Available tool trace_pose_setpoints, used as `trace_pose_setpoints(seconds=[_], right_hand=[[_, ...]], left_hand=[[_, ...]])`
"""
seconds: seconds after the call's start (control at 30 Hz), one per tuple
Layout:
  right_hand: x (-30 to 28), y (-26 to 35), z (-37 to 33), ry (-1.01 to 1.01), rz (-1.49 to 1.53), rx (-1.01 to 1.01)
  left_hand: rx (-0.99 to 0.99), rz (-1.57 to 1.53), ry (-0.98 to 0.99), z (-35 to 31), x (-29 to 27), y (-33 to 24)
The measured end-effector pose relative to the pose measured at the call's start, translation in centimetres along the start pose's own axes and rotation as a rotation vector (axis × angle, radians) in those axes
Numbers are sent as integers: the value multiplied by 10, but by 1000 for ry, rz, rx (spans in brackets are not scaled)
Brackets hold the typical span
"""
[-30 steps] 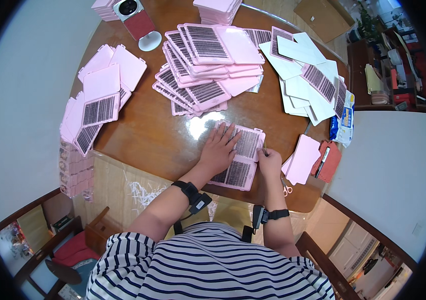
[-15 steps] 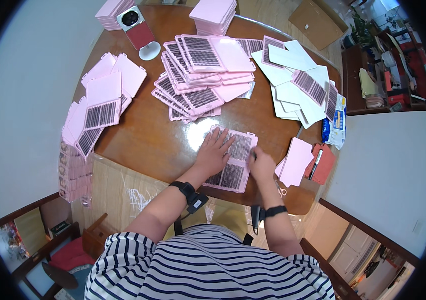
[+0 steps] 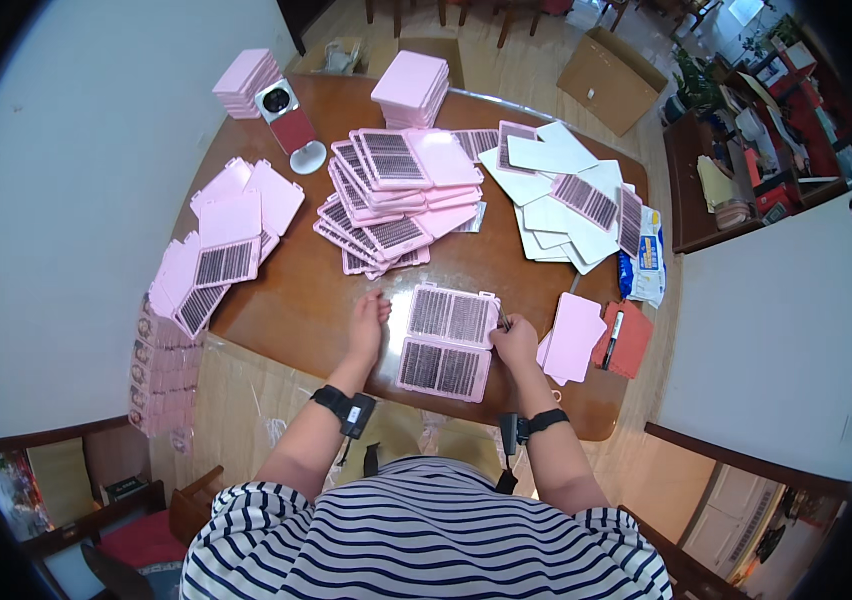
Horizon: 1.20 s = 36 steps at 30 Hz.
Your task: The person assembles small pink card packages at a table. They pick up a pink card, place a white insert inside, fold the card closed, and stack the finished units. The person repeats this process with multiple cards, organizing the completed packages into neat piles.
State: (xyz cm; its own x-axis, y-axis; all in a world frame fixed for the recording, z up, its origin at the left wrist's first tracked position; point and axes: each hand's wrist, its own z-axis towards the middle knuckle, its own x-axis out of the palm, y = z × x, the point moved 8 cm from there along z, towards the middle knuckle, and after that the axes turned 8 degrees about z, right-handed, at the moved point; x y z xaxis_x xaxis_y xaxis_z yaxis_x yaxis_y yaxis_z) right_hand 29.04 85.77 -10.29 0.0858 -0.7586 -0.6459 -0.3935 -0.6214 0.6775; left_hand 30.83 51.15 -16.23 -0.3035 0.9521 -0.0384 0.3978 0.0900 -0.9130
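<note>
An open pink case (image 3: 446,342) lies before me, both halves lined with rows of black false eyelash clusters. My left hand (image 3: 370,322) is off the case, to its left over the bare wood, fingers loosely curled with nothing seen in them. At the case's right edge, by the hinge, my right hand (image 3: 514,342) is closed on thin dark tweezers (image 3: 504,319) that point up and away from me. The grip itself is partly hidden by the fingers.
Open lash cases (image 3: 396,160) are piled beyond, with more cases (image 3: 231,225) at the left. White sheets (image 3: 546,212) and a wipes packet (image 3: 649,258) lie right. Pink cards (image 3: 576,330), a marker (image 3: 613,335) and a camera-like device on a stand (image 3: 286,125) are also there.
My left hand has lifted off the case and moved left, its flat fingers now curled. My right hand has drawn back to the case's right edge. The view has tilted up.
</note>
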Motion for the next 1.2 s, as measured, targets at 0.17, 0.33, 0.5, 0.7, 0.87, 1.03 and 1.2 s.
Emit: trace_pose_setpoints(seconds=[0.17,0.33,0.5,0.7,0.87,1.03,1.2], right_hand=[[-47,21,-11,134,470,-108],[-105,72,-46,368,580,-150],[-154,137,-71,292,235,-510],[-159,135,-102,174,22,-889],[-178,48,-81,-64,361,-428],[-143,-6,-82,409,1381,82],[-114,-21,-83,520,1664,240]], left_hand=[[-492,-339,246,-7,-6,14],[-570,-512,708,-48,63,-18],[-602,-408,1299,-142,138,-73],[-669,-507,1283,-200,136,-114],[-469,-514,1210,-174,158,-109],[-341,-369,1122,-177,202,-114],[-417,-386,1241,-221,248,-113]])
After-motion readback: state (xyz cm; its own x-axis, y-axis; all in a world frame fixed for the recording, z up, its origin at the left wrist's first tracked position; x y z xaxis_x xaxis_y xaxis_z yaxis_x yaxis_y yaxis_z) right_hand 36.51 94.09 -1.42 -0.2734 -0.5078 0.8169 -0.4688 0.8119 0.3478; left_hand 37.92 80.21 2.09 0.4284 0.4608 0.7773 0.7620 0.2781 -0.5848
